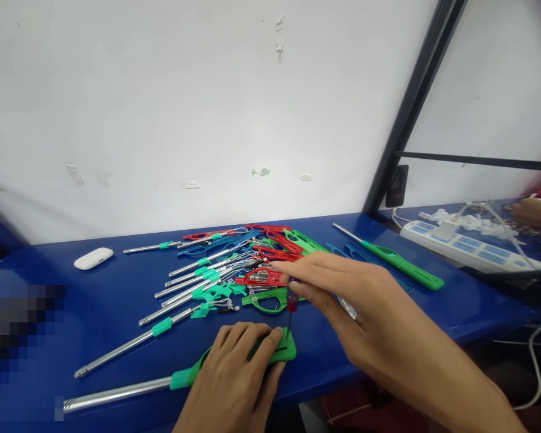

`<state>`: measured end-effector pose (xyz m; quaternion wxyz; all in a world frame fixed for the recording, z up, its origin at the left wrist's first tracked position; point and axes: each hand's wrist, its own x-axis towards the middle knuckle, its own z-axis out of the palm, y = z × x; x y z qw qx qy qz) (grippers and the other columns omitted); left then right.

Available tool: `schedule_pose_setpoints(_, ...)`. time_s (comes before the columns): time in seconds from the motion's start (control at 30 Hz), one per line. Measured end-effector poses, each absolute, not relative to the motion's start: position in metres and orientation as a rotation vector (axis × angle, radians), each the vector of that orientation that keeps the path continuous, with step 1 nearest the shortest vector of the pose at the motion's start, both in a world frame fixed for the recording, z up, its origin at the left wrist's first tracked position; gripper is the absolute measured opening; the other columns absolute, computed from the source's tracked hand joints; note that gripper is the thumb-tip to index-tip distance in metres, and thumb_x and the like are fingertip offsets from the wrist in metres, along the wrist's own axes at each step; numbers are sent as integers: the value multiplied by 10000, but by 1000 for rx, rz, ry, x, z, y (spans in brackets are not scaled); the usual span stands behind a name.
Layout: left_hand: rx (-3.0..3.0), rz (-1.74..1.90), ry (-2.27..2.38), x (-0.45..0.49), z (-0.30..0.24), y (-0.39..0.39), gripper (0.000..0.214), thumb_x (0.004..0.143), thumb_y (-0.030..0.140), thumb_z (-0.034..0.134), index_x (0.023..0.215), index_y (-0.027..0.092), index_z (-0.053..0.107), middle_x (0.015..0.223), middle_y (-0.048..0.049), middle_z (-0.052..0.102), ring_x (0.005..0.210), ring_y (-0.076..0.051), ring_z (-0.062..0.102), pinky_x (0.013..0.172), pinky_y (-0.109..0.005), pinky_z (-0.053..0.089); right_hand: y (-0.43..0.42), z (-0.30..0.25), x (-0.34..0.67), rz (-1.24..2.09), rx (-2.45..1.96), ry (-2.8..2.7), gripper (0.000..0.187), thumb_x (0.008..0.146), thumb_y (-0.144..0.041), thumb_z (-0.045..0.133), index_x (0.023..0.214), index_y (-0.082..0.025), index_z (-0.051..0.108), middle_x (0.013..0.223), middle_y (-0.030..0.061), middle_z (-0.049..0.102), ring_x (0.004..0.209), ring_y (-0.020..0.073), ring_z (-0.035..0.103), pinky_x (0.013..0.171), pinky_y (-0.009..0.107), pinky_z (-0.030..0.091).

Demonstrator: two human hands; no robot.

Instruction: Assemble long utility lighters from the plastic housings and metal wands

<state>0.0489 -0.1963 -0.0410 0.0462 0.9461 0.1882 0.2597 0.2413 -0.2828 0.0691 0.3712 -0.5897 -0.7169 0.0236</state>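
My left hand [237, 376] is wrapped over the green handle of a long-nosed gas lighter [187, 377], pressing it to the blue table near the front edge. The lighter's metal tube points left. In my right hand [351, 294] is a screwdriver [292, 300] with a dark red handle, held upright between the fingers. Its tip meets the green handle's right end, at a small hole or screw. Just behind my hands lie a green handle half [268, 300] and red handle halves [259, 276].
Several metal lighter tubes [151, 334] with teal clips and wires lie left of the pile. A whole green lighter [401, 264] lies at the right. A white earphone case [93, 258] sits at the left. Beyond a black post stands a power strip [469, 246]; another person's hand [536, 213] shows.
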Motion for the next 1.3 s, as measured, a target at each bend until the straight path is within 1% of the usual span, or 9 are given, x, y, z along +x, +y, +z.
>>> schedule_pose_setpoints(0.13, 2902, 779, 570, 49, -40, -196, 345, 1028, 200, 608, 1364, 272, 590, 1199, -24, 734, 1041, -246, 695, 896, -407, 570, -280, 69, 241, 46, -1583, -1822, 333, 1092, -187, 532, 1315, -383, 683, 1079, -19, 729, 928, 153, 702, 849, 283, 522)
schedule_pose_setpoints(0.27, 2895, 766, 599, 49, -40, -196, 343, 1033, 217, 604, 1369, 285, 602, 1219, -23, 738, 1060, -249, 696, 917, -411, 570, -274, 69, 242, -35, -1607, -1756, 116, 1041, -284, 672, 951, -288, 745, 940, -20, 705, 857, 156, 662, 770, 279, 475)
schedule_pose_setpoints(0.37, 2891, 768, 601, 49, -41, -197, 331, 1038, 225, 597, 1362, 293, 608, 1226, -16, 741, 1068, -253, 697, 924, -423, 572, -274, 71, 244, -67, -1638, -1698, 226, 973, -341, 767, 791, -240, 678, 800, -38, 676, 732, 141, 616, 674, 273, 427)
schedule_pose_setpoints(0.43, 2889, 770, 594, 49, -41, -197, 334, 1037, 220, 597, 1364, 290, 605, 1217, -15, 743, 1061, -252, 696, 925, -425, 571, -274, 72, 244, -19, -1647, -1711, 316, 1009, -352, 711, 735, -228, 614, 713, -56, 642, 643, 122, 561, 615, 269, 387)
schedule_pose_setpoints(0.63, 2882, 755, 599, 49, -42, -197, 353, 1037, 212, 593, 1380, 293, 590, 1245, -12, 737, 1093, -260, 690, 924, -435, 570, -267, 72, 238, 157, -1576, -1752, 247, 999, -405, 723, 828, -249, 638, 614, -111, 541, 516, 90, 397, 525, 251, 302)
schedule_pose_setpoints(0.77, 2893, 750, 592, 48, -42, -196, 332, 1049, 221, 566, 1371, 294, 597, 1283, -16, 729, 1136, -270, 683, 953, -454, 565, -272, 73, 241, 258, -1539, -1809, 301, 1010, -398, 708, 760, -235, 668, 699, -80, 634, 609, 100, 499, 574, 243, 348)
schedule_pose_setpoints(0.97, 2875, 747, 596, 48, -40, -198, 351, 1049, 211, 575, 1392, 279, 585, 1227, -21, 732, 1076, -255, 684, 924, -435, 565, -281, 76, 242, 253, -1524, -1851, 362, 1136, -315, 410, 862, -244, 635, 753, -65, 636, 671, 109, 549, 653, 260, 385)
schedule_pose_setpoints(1.13, 2853, 754, 597, 49, -40, -199, 343, 1055, 224, 576, 1391, 287, 587, 1236, -8, 729, 1085, -252, 679, 941, -436, 548, -270, 67, 237, -77, -1579, -1729, 357, 996, -313, 644, 692, -222, 482, 581, -99, 456, 527, 81, 401, 543, 260, 295)
schedule_pose_setpoints(1.3, 2855, 767, 596, 49, -41, -199, 330, 1049, 218, 583, 1370, 287, 602, 1230, -6, 735, 1075, -251, 681, 934, -426, 539, -261, 61, 232, -243, -1546, -1721, 436, 942, -228, 632, 665, -220, 294, 556, -102, 297, 498, 75, 248, 497, 260, 213)
